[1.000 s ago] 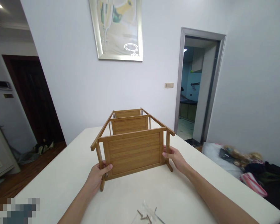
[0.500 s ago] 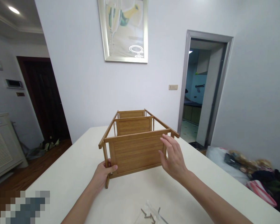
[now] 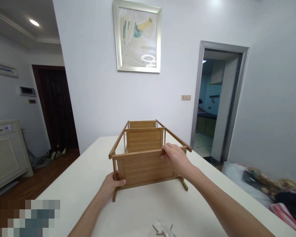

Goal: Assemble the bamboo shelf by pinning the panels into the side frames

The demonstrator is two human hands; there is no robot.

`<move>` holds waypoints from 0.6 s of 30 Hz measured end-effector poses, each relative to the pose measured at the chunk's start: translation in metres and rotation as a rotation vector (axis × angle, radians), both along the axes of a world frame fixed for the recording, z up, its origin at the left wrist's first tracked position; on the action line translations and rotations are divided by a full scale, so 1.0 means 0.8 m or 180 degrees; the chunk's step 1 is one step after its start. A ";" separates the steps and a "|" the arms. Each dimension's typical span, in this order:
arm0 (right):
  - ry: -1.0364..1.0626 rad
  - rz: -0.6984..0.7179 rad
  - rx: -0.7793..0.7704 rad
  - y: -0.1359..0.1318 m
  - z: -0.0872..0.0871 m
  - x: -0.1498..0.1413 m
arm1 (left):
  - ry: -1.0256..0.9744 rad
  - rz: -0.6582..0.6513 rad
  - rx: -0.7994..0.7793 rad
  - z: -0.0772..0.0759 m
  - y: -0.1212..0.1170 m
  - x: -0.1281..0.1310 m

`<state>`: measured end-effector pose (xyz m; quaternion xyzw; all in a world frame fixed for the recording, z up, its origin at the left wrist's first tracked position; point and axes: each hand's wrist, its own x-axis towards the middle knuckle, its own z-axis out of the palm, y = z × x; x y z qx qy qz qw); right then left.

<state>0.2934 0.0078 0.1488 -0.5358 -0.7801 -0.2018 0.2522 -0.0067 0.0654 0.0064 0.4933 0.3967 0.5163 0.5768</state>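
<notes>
A brown wooden shelf rack (image 3: 145, 169) lies on its side on the white table, its end panel facing me and its other panels farther back. My left hand (image 3: 111, 187) grips the lower left of the rack, thumb on the near panel and fingers behind the corner post. Over the panel's top edge, right of the middle, my right hand (image 3: 175, 158) is closed, with its thumb on the near side and fingers on the edge. Close to me lies a clear plastic bag (image 3: 162, 227) with several small metal screws or keys about it, partly cut off by the frame.
The white table (image 3: 71, 187) runs back to a wall with a framed picture (image 3: 139, 36). At the right is a doorway (image 3: 207, 98), with a heap of clothes and bags (image 3: 266, 187) below. A pale cabinet (image 3: 8, 154) stands at the left.
My right hand has moved up and left from the panel's right end and closed over its top edge. My left hand keeps its hold. The camera view has tilted up slightly.
</notes>
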 end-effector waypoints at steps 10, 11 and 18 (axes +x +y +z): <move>-0.0437 0.0445 0.1319 -0.060 -0.070 -0.001 | 0.0919 0.0441 0.0297 0.023 0.001 -0.046; -0.0457 0.0495 0.1337 -0.065 -0.079 -0.001 | 0.1079 0.0420 0.0197 0.024 0.000 -0.053; -0.0474 0.0750 0.1352 -0.078 -0.121 0.007 | 0.1363 -0.1096 -0.0724 0.035 -0.025 -0.063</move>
